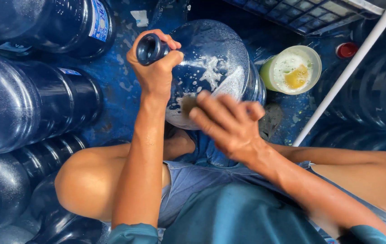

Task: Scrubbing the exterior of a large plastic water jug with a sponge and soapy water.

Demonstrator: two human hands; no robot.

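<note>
A large blue jug (215,58) is seen at upper centre of the frame, tilted, with its neck toward the upper left and its body streaked with white suds. The neck is gripped by the left hand (154,63), fingers wrapped fully round it just below the open mouth. The right hand (229,122) is laid against the lower side of the jug, fingers extended and close together; it is motion-blurred, and whether anything is held under the palm cannot be told. The jug is positioned above the person's bare knees, over a wet blue floor (120,81).

A tub (292,68) with foamy liquid and a yellow sponge-like piece is noted to the right of the jug, near it. A red cap (346,49) lies further right. A white pipe (351,68) crosses the upper right diagonally. Stacked dark blue jugs (30,104) are recorded along the left edge.
</note>
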